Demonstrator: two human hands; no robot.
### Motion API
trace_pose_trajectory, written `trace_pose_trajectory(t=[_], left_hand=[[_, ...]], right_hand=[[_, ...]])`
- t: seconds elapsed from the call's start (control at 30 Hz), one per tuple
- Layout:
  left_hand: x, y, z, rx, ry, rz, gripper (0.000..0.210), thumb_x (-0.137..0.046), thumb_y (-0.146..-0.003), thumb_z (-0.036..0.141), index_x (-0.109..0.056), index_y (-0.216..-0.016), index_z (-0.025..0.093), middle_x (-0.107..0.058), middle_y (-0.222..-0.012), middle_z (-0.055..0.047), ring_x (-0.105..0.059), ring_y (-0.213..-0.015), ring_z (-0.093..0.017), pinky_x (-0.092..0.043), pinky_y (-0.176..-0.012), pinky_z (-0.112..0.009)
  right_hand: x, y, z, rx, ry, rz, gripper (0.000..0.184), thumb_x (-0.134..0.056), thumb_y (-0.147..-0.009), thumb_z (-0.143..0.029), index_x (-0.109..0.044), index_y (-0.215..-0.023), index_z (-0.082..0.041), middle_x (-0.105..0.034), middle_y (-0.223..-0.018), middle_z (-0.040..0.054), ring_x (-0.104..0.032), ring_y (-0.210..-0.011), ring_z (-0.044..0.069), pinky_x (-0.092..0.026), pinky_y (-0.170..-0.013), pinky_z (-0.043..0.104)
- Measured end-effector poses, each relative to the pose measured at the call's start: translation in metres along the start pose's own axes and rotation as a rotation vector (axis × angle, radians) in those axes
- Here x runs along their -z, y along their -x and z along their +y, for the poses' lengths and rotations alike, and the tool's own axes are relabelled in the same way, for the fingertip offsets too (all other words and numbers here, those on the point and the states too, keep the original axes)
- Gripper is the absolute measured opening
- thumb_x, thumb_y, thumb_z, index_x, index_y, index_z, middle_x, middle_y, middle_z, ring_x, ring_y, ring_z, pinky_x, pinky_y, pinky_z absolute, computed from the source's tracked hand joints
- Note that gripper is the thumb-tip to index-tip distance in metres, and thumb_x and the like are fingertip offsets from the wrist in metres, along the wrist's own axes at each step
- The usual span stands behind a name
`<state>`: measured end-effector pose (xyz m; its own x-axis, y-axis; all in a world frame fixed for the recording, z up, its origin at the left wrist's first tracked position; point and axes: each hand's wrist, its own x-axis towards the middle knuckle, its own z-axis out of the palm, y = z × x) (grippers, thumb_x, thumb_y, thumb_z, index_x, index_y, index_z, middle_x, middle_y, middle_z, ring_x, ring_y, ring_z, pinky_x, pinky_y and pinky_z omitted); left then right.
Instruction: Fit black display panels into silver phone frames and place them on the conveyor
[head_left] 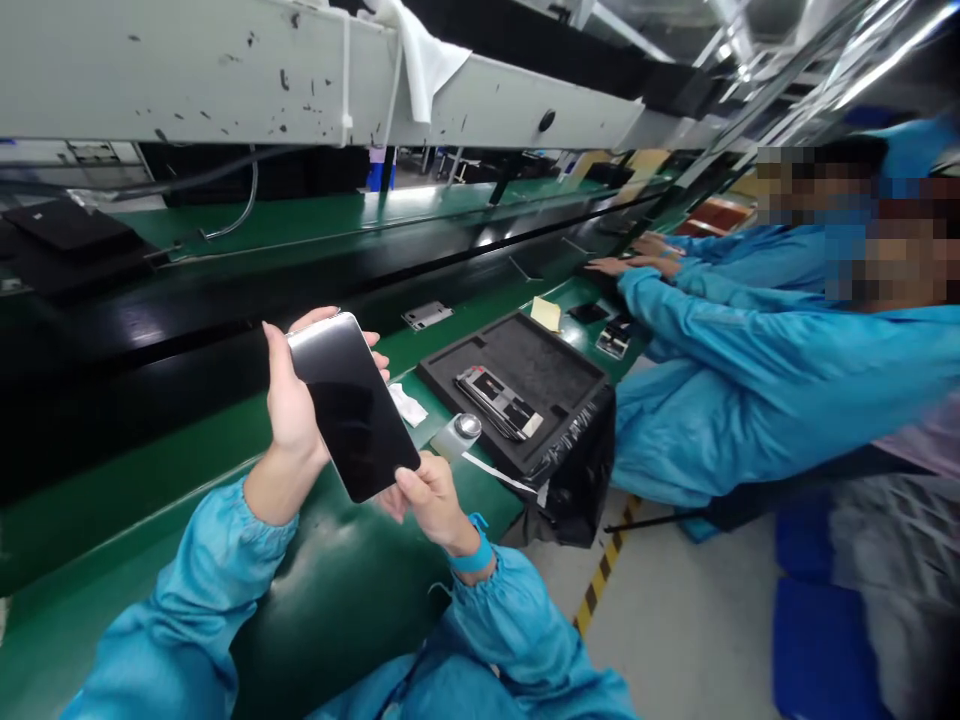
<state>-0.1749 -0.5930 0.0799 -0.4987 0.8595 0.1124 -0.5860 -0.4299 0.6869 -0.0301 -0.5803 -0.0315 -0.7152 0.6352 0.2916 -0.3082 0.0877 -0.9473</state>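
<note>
L hand (pixel 292 405) cups the phone (pixel 356 410) from behind, fingers wrapped round it, thumb by the edge; R hand (pixel 436 495) pinches its lower corner btwn thumb & fingers. From where I'm standing, phone's tilted, over the green worktop (pixel 345 590), nr a small bottle (pixel 456 437) & black tray (pixel 517 352).

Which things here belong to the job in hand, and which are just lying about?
In the job:
dark-screened phone, held by left hand and right hand
probably the black tray bearing flat device parts
possibly the metal-topped container

Seemingly lying about:
crumpled white tissue
yellow pad
white cloth over the grey beam
</note>
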Motion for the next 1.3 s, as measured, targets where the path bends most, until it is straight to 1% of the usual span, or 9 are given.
trace_pose_trajectory(t=[0.17, 0.37, 0.53, 0.77, 0.97, 1.07, 1.17, 1.23, 1.3], left_hand=[[0.003, 0.000, -0.001, -0.011, 0.001, 0.002, 0.055, -0.036, -0.108, 0.072, -0.064, -0.112, 0.025, -0.080, -0.085, -0.006, -0.078, -0.069, -0.021, -0.066, -0.064, -0.033], [-0.002, 0.002, 0.006, -0.052, 0.006, 0.040, 0.056, -0.032, -0.110, 0.069, -0.065, -0.110, 0.025, -0.080, -0.084, -0.006, -0.078, -0.068, -0.022, -0.066, -0.063, -0.034], [-0.002, -0.002, 0.009, -0.020, 0.052, 0.054, 0.060, -0.021, -0.112, 0.065, -0.065, -0.106, 0.024, -0.078, -0.083, -0.007, -0.077, -0.066, -0.022, -0.065, -0.064, -0.034], [0.002, -0.009, 0.003, -0.141, 0.034, 0.092, 0.059, -0.029, -0.110, 0.070, -0.064, -0.108, 0.024, -0.078, -0.084, -0.007, -0.077, -0.067, -0.024, -0.065, -0.066, -0.037], [0.005, -0.015, -0.004, -0.159, 0.042, 0.107, 0.062, -0.019, -0.113, 0.064, -0.065, -0.106, 0.023, -0.079, -0.083, -0.009, -0.077, -0.067, -0.024, -0.064, -0.063, -0.036], [0.011, -0.025, -0.006, -0.086, 0.034, 0.094, 0.069, -0.013, -0.112, 0.066, -0.067, -0.105, 0.024, -0.080, -0.084, -0.009, -0.078, -0.068, -0.024, -0.066, -0.065, -0.037], [0.024, -0.047, -0.009, -0.066, -0.015, 0.140, 0.071, -0.014, -0.110, 0.071, -0.067, -0.106, 0.024, -0.081, -0.085, -0.011, -0.078, -0.067, -0.026, -0.066, -0.065, -0.041], [0.035, -0.066, -0.016, -0.074, -0.062, 0.264, 0.072, -0.011, -0.110, 0.070, -0.066, -0.107, 0.023, -0.080, -0.083, -0.010, -0.077, -0.064, -0.025, -0.066, -0.064, -0.040], [0.047, -0.083, -0.028, 0.002, -0.145, 0.401, 0.070, -0.010, -0.112, 0.065, -0.065, -0.107, 0.022, -0.079, -0.084, -0.009, -0.078, -0.070, -0.024, -0.067, -0.071, -0.039]], right_hand=[[-0.003, 0.000, 0.003, 0.058, -0.054, -0.041, 0.069, -0.057, -0.103, -0.067, -0.047, -0.050, -0.024, -0.044, -0.040, -0.0027, -0.043, -0.036, 0.012, -0.038, -0.043, 0.029], [-0.011, -0.001, -0.004, -0.006, 0.045, -0.059, 0.069, -0.056, -0.100, -0.074, -0.058, -0.053, -0.023, -0.057, -0.047, 0.0021, -0.056, -0.044, 0.015, -0.044, -0.048, 0.030], [-0.013, -0.005, -0.008, 0.052, 0.046, -0.052, 0.072, -0.054, -0.103, -0.071, -0.051, -0.050, -0.023, -0.050, -0.044, -0.0003, -0.050, -0.044, 0.013, -0.042, -0.049, 0.029], [-0.018, -0.015, -0.014, -0.039, -0.044, -0.227, 0.068, -0.058, -0.099, -0.078, -0.064, -0.063, -0.020, -0.061, -0.052, 0.0014, -0.058, -0.048, 0.013, -0.049, -0.051, 0.027], [-0.021, -0.018, -0.013, -0.123, 0.029, -0.180, 0.070, -0.056, -0.099, -0.077, -0.055, -0.058, -0.021, -0.050, -0.046, -0.0035, -0.046, -0.040, 0.009, -0.041, -0.043, 0.023], [-0.017, -0.016, -0.015, -0.192, 0.118, -0.155, 0.068, -0.057, -0.097, -0.078, -0.058, -0.063, -0.020, -0.056, -0.052, -0.0023, -0.048, -0.043, 0.009, -0.041, -0.044, 0.022], [-0.007, -0.005, -0.037, -0.072, 0.316, -0.206, 0.055, -0.063, -0.099, -0.071, -0.069, -0.088, -0.017, -0.067, -0.070, -0.0004, -0.053, -0.053, 0.009, -0.047, -0.053, 0.022], [0.001, 0.010, -0.065, 0.137, 0.568, -0.242, 0.042, -0.063, -0.105, -0.057, -0.069, -0.116, -0.017, -0.072, -0.086, 0.0014, -0.056, -0.061, 0.010, -0.051, -0.061, 0.024], [0.009, 0.029, -0.100, 0.369, 0.850, -0.263, 0.027, -0.059, -0.109, -0.040, -0.068, -0.124, -0.020, -0.072, -0.095, 0.0020, -0.059, -0.066, 0.012, -0.053, -0.065, 0.027]])
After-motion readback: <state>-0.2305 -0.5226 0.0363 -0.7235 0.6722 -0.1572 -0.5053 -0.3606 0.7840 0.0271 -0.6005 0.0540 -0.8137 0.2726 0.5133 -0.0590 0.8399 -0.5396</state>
